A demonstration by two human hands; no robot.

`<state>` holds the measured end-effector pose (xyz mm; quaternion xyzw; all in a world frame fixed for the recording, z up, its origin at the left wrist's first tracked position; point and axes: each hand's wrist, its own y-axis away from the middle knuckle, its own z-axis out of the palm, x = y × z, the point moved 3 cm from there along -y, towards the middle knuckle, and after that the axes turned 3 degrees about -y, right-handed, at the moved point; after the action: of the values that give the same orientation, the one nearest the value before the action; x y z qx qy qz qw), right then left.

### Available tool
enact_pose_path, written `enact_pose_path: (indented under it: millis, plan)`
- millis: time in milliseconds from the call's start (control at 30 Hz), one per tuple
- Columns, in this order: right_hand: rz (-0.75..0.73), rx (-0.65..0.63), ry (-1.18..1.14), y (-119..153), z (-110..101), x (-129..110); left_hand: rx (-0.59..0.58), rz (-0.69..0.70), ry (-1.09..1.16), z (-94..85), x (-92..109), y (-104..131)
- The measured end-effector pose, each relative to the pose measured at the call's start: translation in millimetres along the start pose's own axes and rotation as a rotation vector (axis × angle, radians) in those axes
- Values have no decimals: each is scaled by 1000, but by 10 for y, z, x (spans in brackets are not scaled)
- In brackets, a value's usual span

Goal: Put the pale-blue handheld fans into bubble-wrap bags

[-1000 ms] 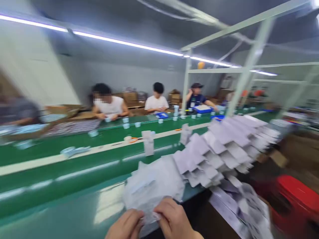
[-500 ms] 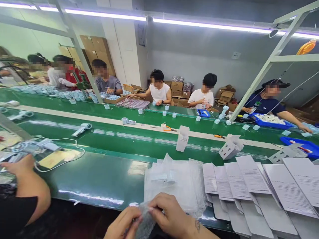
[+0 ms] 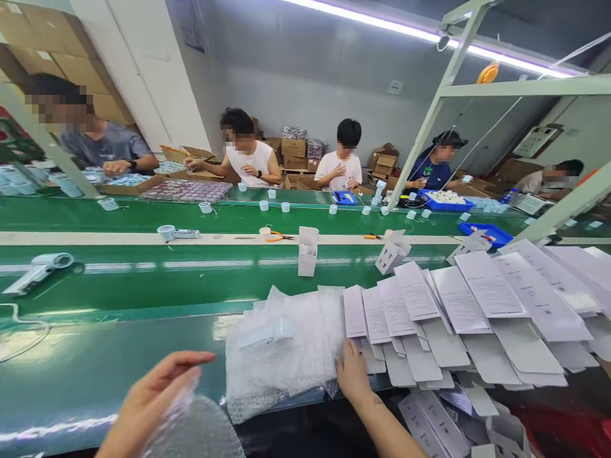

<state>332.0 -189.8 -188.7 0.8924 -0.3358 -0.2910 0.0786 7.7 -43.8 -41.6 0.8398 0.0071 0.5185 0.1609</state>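
Observation:
My left hand [image 3: 155,397] is at the lower left, over the table's front edge. Its thumb presses on a clear bubble-wrap bag [image 3: 198,429] that hangs below, while the index finger points right. My right hand [image 3: 354,375] reaches to the gap between a pile of bubble-wrap bags [image 3: 272,369] and a row of overlapping white boxes [image 3: 356,312]. Its bent fingers touch near the lower corner of the leftmost box; what they grip is hidden. On top of the bag pile, a pale blue device [image 3: 267,334] shows through the plastic.
Across the green conveyor [image 3: 229,273] several people work at the far side, among small pale blue cups. An upright white carton [image 3: 308,254], orange pliers [image 3: 279,236] and a light-coloured handheld device [image 3: 41,272] stand or lie along it. More cartons hang below the table's edge at right.
The view has swung right. My hands, earlier together on the bubble-wrap bag, have parted: the left keeps the bag, while the right has moved out to the box row.

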Motion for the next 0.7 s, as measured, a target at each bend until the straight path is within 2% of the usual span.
enact_pose_path:
  millis: [67,100,167,233,300,367,433,533,700]
  plan:
    - [-37,-24,141,53,58,-40,-253,53,-245,372,-48,-66]
    - [-42,-18,181,76,59,-54,-335,109,-395,541,-108,-88]
    - [-36,37,212,110,9,-65,-437,219,-636,824,-268,-100]
    - [-34,99,181,116,-79,-63,-498,277,-777,1024,-425,-71]
    - [-16,142,103,71,-178,-51,-545,294,-841,1151,-512,-22]
    - [43,158,25,-27,-260,-32,-586,306,-847,1231,-501,14]
    - [106,125,-17,-148,-305,-14,-622,315,-817,1297,-409,18]
    - [114,54,-39,-278,-322,0,-681,316,-787,1413,-214,-20]
    - [104,44,-74,-216,-351,74,-755,317,-724,1612,2,-43]
